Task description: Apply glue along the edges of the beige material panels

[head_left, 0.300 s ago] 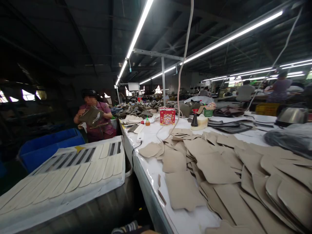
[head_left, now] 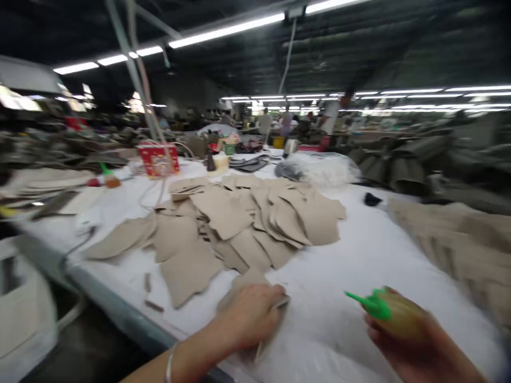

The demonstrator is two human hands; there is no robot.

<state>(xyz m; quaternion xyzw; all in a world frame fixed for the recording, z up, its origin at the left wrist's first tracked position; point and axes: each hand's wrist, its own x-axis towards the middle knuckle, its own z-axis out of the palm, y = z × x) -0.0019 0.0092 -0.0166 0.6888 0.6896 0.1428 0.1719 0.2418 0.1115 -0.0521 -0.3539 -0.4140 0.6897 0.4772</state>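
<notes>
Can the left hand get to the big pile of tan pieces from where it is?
Probably yes. The left hand rests on one tan piece at the near edge of the pile of tan pieces, with nothing between them.

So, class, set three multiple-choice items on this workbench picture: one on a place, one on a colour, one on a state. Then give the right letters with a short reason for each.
1. Where does the left hand rest?
A. On a tan cut piece at the near edge of the table
B. On the red box
C. In the air above the pile

2. What colour is the nozzle of the bottle in the right hand?
A. Red
B. Green
C. Blue

3. How do the tan cut pieces lie on the white table?
A. Rolled up in a tube
B. Hung from a rail
C. Spread flat and overlapping

Answers: 1 A, the palm presses a tan piece near the table's front edge. 2 B, the pointed tip is bright green. 3 C, the pieces fan out flat over one another.
</notes>
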